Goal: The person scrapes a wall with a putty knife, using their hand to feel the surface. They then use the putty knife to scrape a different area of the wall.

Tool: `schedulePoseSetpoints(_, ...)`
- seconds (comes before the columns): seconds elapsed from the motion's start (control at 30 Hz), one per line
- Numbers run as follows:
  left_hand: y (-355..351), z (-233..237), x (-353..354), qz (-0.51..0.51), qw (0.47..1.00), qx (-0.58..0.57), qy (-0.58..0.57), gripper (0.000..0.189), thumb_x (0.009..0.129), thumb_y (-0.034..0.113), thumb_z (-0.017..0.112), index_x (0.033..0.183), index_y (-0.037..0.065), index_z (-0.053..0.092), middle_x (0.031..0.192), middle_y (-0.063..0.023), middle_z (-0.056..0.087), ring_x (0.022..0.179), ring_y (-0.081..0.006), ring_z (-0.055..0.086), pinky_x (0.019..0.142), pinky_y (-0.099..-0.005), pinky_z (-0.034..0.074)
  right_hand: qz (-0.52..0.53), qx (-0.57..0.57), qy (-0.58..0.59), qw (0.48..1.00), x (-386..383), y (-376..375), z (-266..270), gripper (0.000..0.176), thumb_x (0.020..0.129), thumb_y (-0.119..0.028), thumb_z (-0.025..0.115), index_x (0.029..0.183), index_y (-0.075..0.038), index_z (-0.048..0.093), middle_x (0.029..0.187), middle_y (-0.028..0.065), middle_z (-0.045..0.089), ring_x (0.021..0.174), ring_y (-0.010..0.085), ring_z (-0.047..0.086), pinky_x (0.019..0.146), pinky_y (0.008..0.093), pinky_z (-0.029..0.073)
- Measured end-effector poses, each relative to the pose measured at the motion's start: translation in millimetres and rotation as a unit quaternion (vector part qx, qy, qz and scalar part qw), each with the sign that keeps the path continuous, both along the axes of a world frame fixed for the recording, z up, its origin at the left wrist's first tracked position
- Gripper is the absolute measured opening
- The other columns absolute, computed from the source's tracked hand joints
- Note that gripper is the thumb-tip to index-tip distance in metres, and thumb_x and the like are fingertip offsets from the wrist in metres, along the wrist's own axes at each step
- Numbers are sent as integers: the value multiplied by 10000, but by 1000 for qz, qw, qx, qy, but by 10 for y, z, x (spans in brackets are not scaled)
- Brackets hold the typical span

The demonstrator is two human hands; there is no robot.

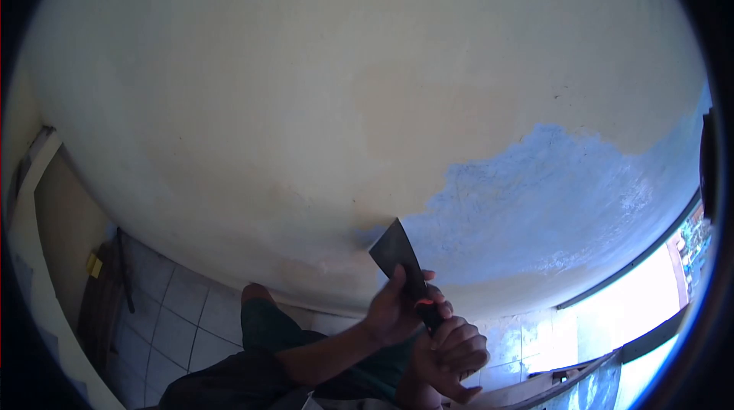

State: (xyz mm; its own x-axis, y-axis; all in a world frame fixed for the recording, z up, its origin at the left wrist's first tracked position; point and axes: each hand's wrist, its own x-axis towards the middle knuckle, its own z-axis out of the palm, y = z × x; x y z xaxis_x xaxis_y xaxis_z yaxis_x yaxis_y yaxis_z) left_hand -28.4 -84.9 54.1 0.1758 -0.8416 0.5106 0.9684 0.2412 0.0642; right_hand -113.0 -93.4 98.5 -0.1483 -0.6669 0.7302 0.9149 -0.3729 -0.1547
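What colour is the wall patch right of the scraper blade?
The patch beside the scraper is pale blue; head view.

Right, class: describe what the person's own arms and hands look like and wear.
Left hand and right hand are bare, without gloves. The left forearm shows no sleeve, watch or band. Little of the right arm is visible; rings are too small to tell.

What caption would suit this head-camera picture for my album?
A scraper held in the left hand and right hand, blade against a cream wall beside a blue patch.

No legible text, none on the scraper (pixel 397 253) — none on the wall (pixel 306 104)
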Motion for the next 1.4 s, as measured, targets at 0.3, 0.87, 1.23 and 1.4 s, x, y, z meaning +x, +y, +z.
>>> schedulePoseSetpoints(0.3,31,-27,0,-17,1000,21,-12,534,973,491,293,1240,84,513,1048,-166,644,1002,-355,591,922,-475,411,11,-23,35,999,-66,-44,-99,512,801,-517,536,535,-129,332,467,-4,320,463,123,351,553,274,359)
schedulePoseSetpoints(0.87,38,-65,66,-24,1000,7,-5,550,958,511,327,1207,66,533,1028,-153,654,1026,-358,584,934,-466,394,-27,-27,8,999,121,-22,-82,526,816,-540,533,531,-138,351,468,-20,331,440,111,354,495,253,343)
schedulePoseSetpoints(1.23,143,-81,50,-39,998,54,1,545,961,497,331,1187,49,541,1027,-157,645,1019,-344,592,949,-473,398,-8,-34,14,999,29,-15,-182,505,818,-553,513,571,-134,379,486,-21,316,467,107,359,513,259,363)
schedulePoseSetpoints(1.4,141,-72,85,-31,998,42,-24,543,964,492,330,1193,47,538,1041,-158,640,1029,-337,588,952,-466,396,-26,15,12,999,-52,88,-167,501,793,-527,544,543,-145,338,488,-11,326,473,110,356,510,252,350)
